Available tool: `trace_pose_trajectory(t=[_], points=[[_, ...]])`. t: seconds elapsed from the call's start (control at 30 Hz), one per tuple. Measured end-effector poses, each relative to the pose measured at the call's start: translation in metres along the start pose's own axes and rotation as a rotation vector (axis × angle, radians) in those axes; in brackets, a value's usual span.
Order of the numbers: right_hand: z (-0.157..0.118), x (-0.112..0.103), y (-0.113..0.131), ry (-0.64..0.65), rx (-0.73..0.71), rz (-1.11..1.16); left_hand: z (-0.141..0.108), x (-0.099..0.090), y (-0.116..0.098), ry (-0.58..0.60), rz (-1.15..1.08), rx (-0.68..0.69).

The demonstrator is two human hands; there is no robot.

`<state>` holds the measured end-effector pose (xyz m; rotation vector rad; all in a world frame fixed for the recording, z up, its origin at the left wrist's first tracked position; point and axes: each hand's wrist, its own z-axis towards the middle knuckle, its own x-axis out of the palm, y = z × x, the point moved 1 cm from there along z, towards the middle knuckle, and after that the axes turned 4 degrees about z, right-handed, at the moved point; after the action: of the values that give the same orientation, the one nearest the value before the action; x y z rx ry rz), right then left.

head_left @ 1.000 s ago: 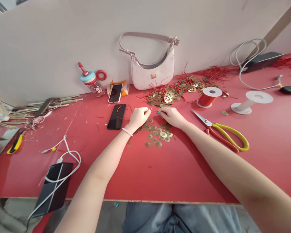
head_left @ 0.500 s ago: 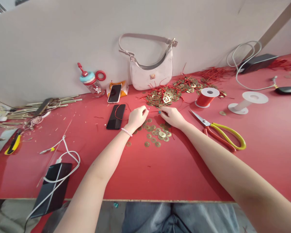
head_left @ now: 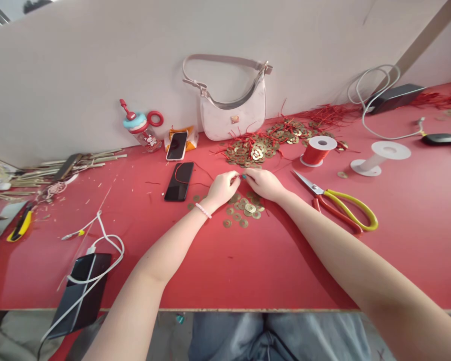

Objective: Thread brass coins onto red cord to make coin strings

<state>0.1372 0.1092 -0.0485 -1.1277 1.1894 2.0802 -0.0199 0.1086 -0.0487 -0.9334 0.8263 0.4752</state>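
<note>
My left hand (head_left: 223, 189) and my right hand (head_left: 263, 184) meet at the fingertips just above the loose brass coins (head_left: 244, 205). Both are closed in a pinch. A thin red cord (head_left: 199, 184) runs from my left fingertips back over the black phone (head_left: 179, 181). What my right fingertips pinch is too small to make out. Behind my hands lies a heap of coins tied with red cord (head_left: 253, 149). Scissors (head_left: 317, 190) with yellow and red handles lie to the right of my right hand.
A red cord spool (head_left: 317, 150) and a bare white spool (head_left: 376, 159) stand at the right. Behind are a white handbag (head_left: 234, 116), a cup (head_left: 145, 131) and a second phone (head_left: 177, 146). A cabled black device (head_left: 80, 296) lies front left; another person's hand shows at the left edge.
My left hand has moved right, closing the gap to my right hand. Its end of the red cord has come along, and some coins at the left are uncovered. The view has shifted slightly.
</note>
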Motion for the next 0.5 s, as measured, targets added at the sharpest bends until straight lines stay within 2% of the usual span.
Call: trace_pose_trajectory(t=[0.07, 0.17, 0.23, 0.3, 0.37, 0.5], points=[[-0.001, -0.002, 0.001, -0.038, -0.056, -0.012, 0.0, 0.0, 0.001, 0.002, -0.04, -0.011], [-0.008, -0.012, 0.0, -0.168, -0.083, -0.071, -0.001, 0.003, 0.004, 0.002, -0.111, -0.033], [-0.019, -0.027, -0.003, -0.254, -0.022, -0.159, -0.001, 0.005, 0.006, -0.002, -0.167, -0.04], [-0.036, -0.046, -0.008, -0.273, 0.094, -0.276, -0.002, 0.006, 0.007, -0.017, -0.19, -0.049], [-0.058, -0.068, -0.013, -0.218, 0.284, -0.394, -0.002, 0.007, 0.008, -0.031, -0.192, -0.058], [-0.107, -0.097, -0.025, 0.077, 0.711, -0.499, -0.002, 0.008, 0.008, -0.032, -0.235, -0.051]])
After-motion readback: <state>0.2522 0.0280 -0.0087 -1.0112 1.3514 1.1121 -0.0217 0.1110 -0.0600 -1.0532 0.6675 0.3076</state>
